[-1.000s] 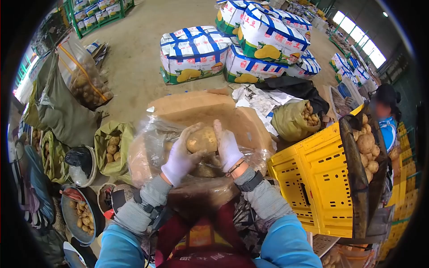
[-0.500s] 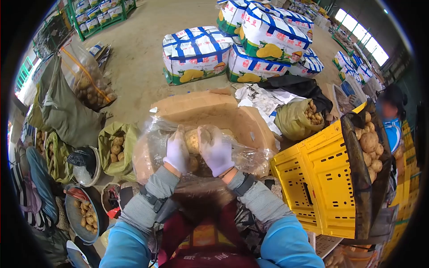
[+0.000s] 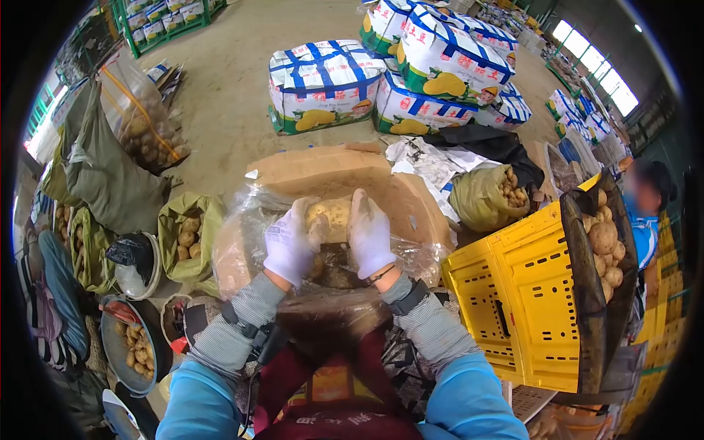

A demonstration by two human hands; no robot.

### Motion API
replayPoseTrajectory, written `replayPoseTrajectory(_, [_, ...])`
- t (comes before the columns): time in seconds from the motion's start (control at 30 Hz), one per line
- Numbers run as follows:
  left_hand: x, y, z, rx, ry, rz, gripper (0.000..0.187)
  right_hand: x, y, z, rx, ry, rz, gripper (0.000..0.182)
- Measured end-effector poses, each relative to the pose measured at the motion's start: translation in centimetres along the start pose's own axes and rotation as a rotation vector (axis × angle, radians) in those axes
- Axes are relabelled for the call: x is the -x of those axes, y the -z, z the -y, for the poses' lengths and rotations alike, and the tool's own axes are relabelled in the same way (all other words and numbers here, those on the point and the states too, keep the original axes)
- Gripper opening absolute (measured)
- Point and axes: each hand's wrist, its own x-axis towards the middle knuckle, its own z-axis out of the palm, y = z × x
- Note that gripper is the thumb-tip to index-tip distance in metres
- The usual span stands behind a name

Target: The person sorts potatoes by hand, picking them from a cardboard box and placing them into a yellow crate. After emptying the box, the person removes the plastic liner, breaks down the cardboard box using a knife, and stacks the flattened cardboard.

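Observation:
Between my two gloved hands is a large yellowish potato, above an open cardboard box lined with clear plastic. My left hand is closed against the potato's left side. My right hand presses its right side, fingers pointing up. Both hands wear white gloves with soiled fingertips. Under the hands, more potatoes lie in the box, partly hidden by plastic and shadow.
A yellow crate stands tilted at the right, with potatoes beyond its edge and a person behind. Green sacks and a basin are at the left. Printed packages stand ahead.
The potato shows more fully between my hands. My right hand has moved slightly right and its fingers are straighter; my left hand has shifted slightly left.

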Motion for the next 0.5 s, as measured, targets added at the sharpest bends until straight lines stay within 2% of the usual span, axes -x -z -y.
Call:
replayPoseTrajectory(0.03, [-0.1,0.1,-0.2,-0.009,0.080,0.037,0.054,-0.1,-0.2,-0.5,0.096,0.067,-0.020,0.047])
replayPoseTrajectory(0.07, [-0.1,0.1,0.0,-0.023,0.078,0.040,0.053,-0.2,-0.3,-0.9,0.190,0.133,-0.042,0.047])
replayPoseTrajectory(0.13, [-0.1,-0.2,0.6,-0.049,0.075,0.046,0.050,-0.5,-0.3,-1.1,0.041,-0.013,0.023,0.046])
replayPoseTrajectory(0.23, [0.4,-0.9,0.2,-0.075,-0.438,-0.224,0.043,-1.8,0.3,-3.1,-0.236,-0.264,0.123,0.045])
replayPoseTrajectory(0.3, [0.7,-0.2,-0.6,-0.156,-0.408,-0.162,0.039,-2.1,0.5,-3.6,-0.188,-0.262,0.145,0.044])
replayPoseTrajectory(0.37, [0.9,-0.2,-0.5,-0.188,-0.335,-0.117,0.039,-1.8,0.3,-3.4,0.106,-0.087,0.126,0.043])
replayPoseTrajectory(0.47, [0.2,-0.7,1.2,-0.183,-0.176,-0.083,0.041,-0.5,-0.7,-2.0,-0.022,-0.167,0.061,0.052])
replayPoseTrajectory(0.5, [-0.1,-0.6,1.4,-0.192,-0.129,-0.069,0.042,-0.2,-1.0,-2.3,0.085,-0.039,0.007,0.048])
